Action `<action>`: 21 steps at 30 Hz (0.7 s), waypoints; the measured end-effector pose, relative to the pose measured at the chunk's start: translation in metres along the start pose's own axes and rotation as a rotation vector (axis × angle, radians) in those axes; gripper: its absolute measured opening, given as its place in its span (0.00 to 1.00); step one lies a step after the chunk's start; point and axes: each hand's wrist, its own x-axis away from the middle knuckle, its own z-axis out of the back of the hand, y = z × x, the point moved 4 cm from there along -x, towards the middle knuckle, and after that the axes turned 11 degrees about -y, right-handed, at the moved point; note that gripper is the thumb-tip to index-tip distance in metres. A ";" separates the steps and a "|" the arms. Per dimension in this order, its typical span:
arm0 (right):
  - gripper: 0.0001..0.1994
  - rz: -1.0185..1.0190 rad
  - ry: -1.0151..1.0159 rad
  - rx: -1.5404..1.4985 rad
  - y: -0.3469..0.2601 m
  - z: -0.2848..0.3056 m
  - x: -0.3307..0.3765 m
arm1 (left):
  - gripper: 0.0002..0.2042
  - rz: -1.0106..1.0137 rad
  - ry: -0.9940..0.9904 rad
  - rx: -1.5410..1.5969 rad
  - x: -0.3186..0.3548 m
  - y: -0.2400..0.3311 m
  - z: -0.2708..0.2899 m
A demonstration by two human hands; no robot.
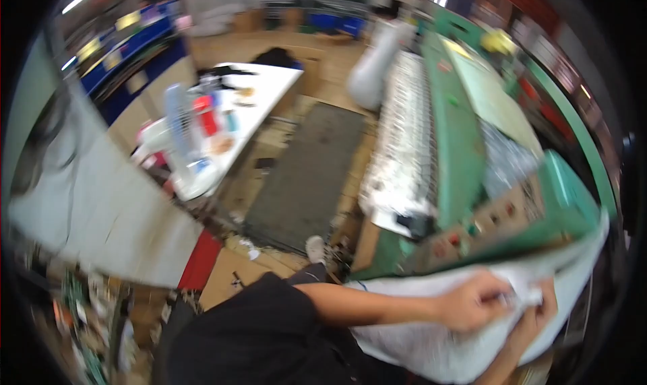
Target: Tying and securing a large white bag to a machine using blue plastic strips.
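A large white sack (418,344) stretches below my hands, beside the front end of a green machine (458,156). My left hand (475,301) reaches across from the left, its fingers closed on a bunched edge of the sack. Close by on the right, my right hand (544,304) is closed around the same gathered white material. Motion blur hides the fine detail between the fingers.
A control panel (482,220) with several round buttons lies just beyond the sack. Further off, a long row of metal parts (404,122) runs along the machine. To the left stand a white table (269,88) with a fan (180,125) and a red bottle-like object (204,113). A dark mat (306,176) covers the floor.
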 end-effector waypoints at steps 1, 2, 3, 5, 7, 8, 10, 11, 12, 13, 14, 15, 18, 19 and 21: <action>0.09 -0.062 0.047 0.092 -0.035 0.024 0.016 | 0.10 0.028 -0.080 0.085 0.000 0.012 -0.032; 0.07 -0.102 -0.122 0.043 -0.051 0.026 0.012 | 0.12 0.016 -0.059 0.112 0.002 0.021 -0.028; 0.08 -0.072 -0.126 0.083 -0.034 0.034 -0.015 | 0.15 -0.091 -0.077 0.142 -0.039 0.003 -0.026; 0.10 -0.097 -0.130 0.129 -0.034 0.011 -0.014 | 0.17 0.003 -0.158 0.122 -0.030 0.002 -0.012; 0.10 -0.147 -0.163 0.108 -0.054 0.008 -0.009 | 0.14 0.042 -0.037 0.145 -0.012 0.005 -0.027; 0.11 -0.138 -0.157 0.138 -0.055 0.012 -0.010 | 0.11 0.063 -0.032 0.148 -0.014 -0.004 -0.031; 0.10 -0.317 -0.230 0.134 -0.052 0.019 -0.008 | 0.08 0.089 -0.028 0.147 -0.014 -0.007 -0.028; 0.10 -0.385 -0.262 0.132 -0.049 0.022 -0.007 | 0.08 0.265 -0.036 0.290 -0.012 -0.010 -0.030; 0.10 -0.390 -0.256 0.130 -0.048 0.020 -0.007 | 0.09 0.441 -0.033 0.421 -0.007 -0.013 -0.030; 0.10 -0.377 -0.320 0.176 -0.049 0.016 -0.008 | 0.09 0.445 -0.038 0.421 -0.006 -0.016 -0.028; 0.10 -0.363 -0.385 0.223 -0.048 0.014 -0.009 | 0.11 0.514 -0.071 0.589 -0.004 -0.025 -0.030; 0.10 -0.370 -0.376 0.230 -0.050 0.016 -0.011 | 0.13 0.585 -0.110 0.761 -0.002 -0.030 -0.033; 0.09 -0.475 -0.419 0.041 -0.047 0.017 -0.014 | 0.15 0.569 -0.170 0.896 -0.002 -0.017 -0.042; 0.09 -0.476 -0.420 0.045 -0.046 0.016 -0.014 | 0.14 0.547 -0.161 0.959 -0.004 -0.012 -0.046; 0.07 -0.266 -0.289 0.088 -0.052 0.010 -0.020 | 0.13 0.435 -0.160 0.896 -0.009 -0.012 -0.044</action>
